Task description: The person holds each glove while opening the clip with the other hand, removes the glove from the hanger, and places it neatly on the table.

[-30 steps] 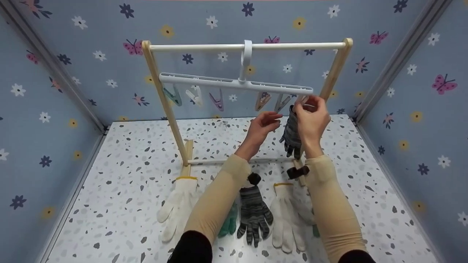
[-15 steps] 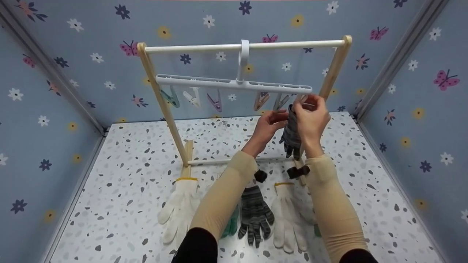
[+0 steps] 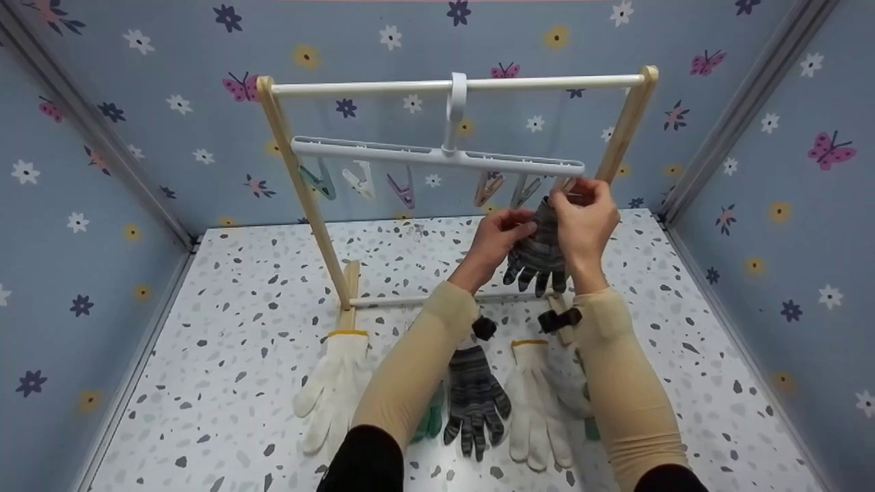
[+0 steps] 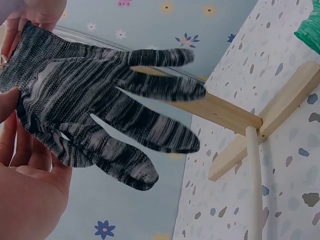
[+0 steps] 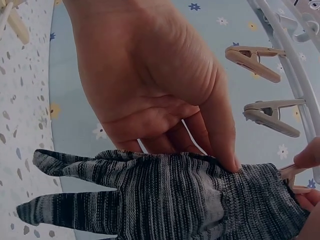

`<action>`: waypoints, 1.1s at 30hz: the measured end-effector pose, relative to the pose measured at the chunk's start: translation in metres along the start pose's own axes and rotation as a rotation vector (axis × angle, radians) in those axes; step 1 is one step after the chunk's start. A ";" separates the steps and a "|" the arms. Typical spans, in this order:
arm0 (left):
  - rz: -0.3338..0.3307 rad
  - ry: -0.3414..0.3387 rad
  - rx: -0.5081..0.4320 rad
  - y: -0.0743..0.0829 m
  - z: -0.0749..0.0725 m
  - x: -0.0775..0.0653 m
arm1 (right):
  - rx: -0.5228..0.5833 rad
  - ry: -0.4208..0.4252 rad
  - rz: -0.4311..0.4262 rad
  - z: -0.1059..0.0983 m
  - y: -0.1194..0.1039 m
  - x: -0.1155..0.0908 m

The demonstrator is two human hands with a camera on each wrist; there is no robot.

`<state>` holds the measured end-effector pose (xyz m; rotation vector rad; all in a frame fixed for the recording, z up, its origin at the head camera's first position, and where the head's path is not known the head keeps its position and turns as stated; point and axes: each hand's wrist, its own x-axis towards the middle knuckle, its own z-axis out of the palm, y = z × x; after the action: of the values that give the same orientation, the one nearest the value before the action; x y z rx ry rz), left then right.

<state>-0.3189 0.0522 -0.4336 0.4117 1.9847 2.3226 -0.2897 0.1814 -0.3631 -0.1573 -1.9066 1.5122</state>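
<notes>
A grey-and-black striped knit glove [image 3: 540, 249] hangs fingers down beneath the right end of the white clip hanger [image 3: 437, 156]. My left hand [image 3: 493, 242] pinches its side, thumb in front and fingers behind, as the right wrist view also shows. At the cuff, my right hand [image 3: 588, 222] pinches a pale clothespin [image 5: 292, 180] that sits at the glove's opening; its jaws are partly hidden by the fingers. In the left wrist view the glove [image 4: 95, 90] is spread, palm and fingers hanging free.
The hanger hooks over a wooden rack's white bar [image 3: 369, 89]. Several other clothespins dangle from it, among them a green one [image 3: 318, 179]. White gloves [image 3: 338, 389], another striped glove [image 3: 475, 403] and partly hidden green gloves [image 3: 429, 418] lie on the speckled table [image 3: 225, 342].
My left hand has moved right and taken hold of the striped glove's side. The glove has turned and now spreads wider toward the camera. My right hand stays at the cuff.
</notes>
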 end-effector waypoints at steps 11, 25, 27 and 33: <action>-0.043 -0.013 -0.017 0.007 0.001 -0.009 | -0.038 0.034 -0.010 -0.002 0.002 0.002; -0.057 -0.052 -0.115 -0.004 -0.013 -0.024 | -0.010 0.057 -0.048 -0.005 0.001 -0.002; -0.060 -0.042 -0.142 -0.004 -0.016 -0.028 | -0.007 0.056 -0.049 -0.006 0.002 -0.002; -0.085 0.003 -0.200 -0.002 -0.028 -0.039 | -0.009 0.062 -0.065 -0.009 0.003 0.000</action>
<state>-0.2884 0.0172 -0.4461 0.3037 1.7123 2.4375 -0.2854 0.1897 -0.3650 -0.1430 -1.8523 1.4398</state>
